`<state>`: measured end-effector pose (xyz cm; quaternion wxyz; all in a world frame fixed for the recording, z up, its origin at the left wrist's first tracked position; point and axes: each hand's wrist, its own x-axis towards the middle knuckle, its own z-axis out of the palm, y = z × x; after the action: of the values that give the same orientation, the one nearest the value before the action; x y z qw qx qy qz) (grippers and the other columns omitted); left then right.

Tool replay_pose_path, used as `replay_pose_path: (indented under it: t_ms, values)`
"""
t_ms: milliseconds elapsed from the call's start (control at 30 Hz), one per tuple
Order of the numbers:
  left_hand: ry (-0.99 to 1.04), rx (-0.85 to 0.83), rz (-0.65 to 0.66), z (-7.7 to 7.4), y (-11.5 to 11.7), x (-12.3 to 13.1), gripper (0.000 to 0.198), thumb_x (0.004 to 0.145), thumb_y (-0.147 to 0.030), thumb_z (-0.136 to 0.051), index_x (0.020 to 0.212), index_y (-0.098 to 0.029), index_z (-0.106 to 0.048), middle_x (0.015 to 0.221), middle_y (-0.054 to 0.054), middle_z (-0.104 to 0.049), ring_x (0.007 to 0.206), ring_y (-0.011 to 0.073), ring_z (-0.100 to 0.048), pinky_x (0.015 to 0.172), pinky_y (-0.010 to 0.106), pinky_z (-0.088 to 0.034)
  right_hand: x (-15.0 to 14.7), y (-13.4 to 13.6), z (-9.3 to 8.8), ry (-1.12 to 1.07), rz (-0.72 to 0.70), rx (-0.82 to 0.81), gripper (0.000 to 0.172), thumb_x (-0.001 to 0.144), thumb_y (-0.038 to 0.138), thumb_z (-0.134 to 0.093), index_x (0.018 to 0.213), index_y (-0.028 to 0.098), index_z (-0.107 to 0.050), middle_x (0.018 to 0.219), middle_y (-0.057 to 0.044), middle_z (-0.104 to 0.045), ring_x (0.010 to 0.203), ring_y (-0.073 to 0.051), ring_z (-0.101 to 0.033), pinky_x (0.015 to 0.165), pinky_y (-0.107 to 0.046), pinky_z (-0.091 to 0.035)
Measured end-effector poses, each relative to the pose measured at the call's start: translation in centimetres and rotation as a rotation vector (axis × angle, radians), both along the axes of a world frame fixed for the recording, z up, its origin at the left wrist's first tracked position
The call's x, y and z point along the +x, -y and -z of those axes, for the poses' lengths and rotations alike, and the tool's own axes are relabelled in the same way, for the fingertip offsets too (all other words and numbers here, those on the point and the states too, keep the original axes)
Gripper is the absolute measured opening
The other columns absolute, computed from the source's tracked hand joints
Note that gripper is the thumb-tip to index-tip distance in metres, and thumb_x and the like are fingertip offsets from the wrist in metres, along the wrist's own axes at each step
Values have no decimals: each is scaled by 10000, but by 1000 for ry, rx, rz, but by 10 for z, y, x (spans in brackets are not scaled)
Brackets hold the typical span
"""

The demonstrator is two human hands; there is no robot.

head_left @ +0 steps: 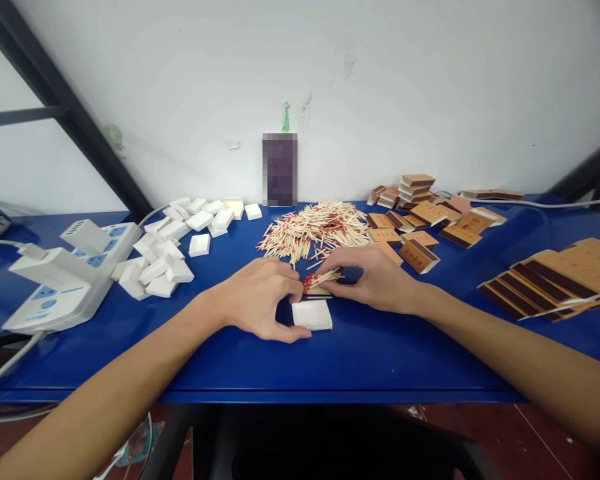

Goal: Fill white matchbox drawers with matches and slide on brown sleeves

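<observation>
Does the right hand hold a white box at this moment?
No, the right hand pinches a bunch of matches, and the nearest white box lies on the blue table.

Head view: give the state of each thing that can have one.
Left hand, open
Right hand, closed on a bunch of matches
Near white tray, lying flat by the left thumb
Match heap, loose, sticks crisscrossed
White trays at left, jumbled pile
Matchboxes beyond the right hand, some stacked, others scattered
Matchboxes at far right, overlapping
Power strip, two adapters plugged in
Dark panel, upright, pixelated
</observation>
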<state>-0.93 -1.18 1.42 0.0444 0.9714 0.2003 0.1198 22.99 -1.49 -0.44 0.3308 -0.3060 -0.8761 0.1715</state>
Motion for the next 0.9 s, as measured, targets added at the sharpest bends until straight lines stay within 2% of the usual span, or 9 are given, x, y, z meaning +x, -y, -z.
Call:
replay_pose_path:
  t_ms: [133, 267, 533, 900]
  values:
    - [12, -13, -5, 1, -2, -2, 404, 720, -585, -693, 716, -182, -667, 691, -1, -625, 618, 141, -553, 638, 294, -398, 1, 5, -8, -9, -5, -25, 85, 854, 267, -676, 908, 208, -707, 850, -27, -753, 752, -148, -675, 697, -282, -524]
    - [15, 3, -17, 2, -3, -1, 420, 716, -597, -691, 732, -177, -681, 686, 3, -635, 624, 150, -568, 641, 300, -400, -4, 15, -10, 25, -79, -60, 81, 861, 225, -660, 921, 205, -711, 849, -26, -741, 746, -137, -663, 688, -269, -520]
    - [11, -47, -60, 4, -3, -1, 421, 725, -603, -690, 781, -187, -717, 651, -9, -671, 592, 142, -600, 640, 286, -413, -12, 24, -8, 120, -152, 58, 87, 882, 240, -642, 930, 207, -707, 821, -33, -724, 752, -157, -634, 705, -300, -497]
    - [35, -90, -47, 0, -1, 0, 360, 717, -541, -703, 710, -181, -696, 584, -26, -634, 502, 105, -534, 508, 244, -330, -12, 25, -9, 134, -174, 10, 128, 892, 251, -647, 991, 201, -709, 882, -38, -729, 779, -151, -659, 709, -276, -513]
